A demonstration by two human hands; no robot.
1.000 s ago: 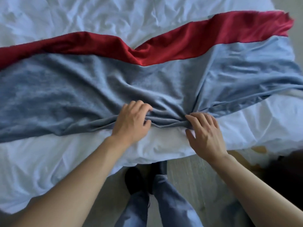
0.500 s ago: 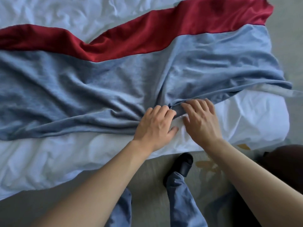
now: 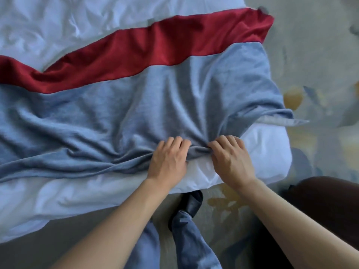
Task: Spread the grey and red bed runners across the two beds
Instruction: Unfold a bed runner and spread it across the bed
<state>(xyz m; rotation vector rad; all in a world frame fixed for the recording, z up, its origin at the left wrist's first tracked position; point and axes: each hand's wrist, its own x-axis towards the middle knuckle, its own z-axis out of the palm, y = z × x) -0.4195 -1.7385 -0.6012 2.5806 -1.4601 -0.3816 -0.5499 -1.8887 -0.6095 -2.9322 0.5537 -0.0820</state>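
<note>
A grey bed runner [image 3: 120,113] with a red band [image 3: 151,49] along its far side lies wrinkled across a bed with a white duvet [image 3: 64,193]. Its right end hangs over the bed's right corner. My left hand [image 3: 168,159] and my right hand [image 3: 230,158] sit side by side on the runner's near hem, fingers curled round a bunched fold of grey cloth between them. Folds radiate from that spot across the grey cloth.
The bed's near edge runs from lower left to the right corner [image 3: 279,162]. Patterned carpet [image 3: 318,55] lies to the right. A dark brown piece of furniture [image 3: 326,210] stands at the lower right. My legs and a dark shoe [image 3: 191,204] are below the hands.
Both hands have moved to the right along the runner's near hem and come closer together. The view has shifted right, so the bed's right corner and the carpet show more.
</note>
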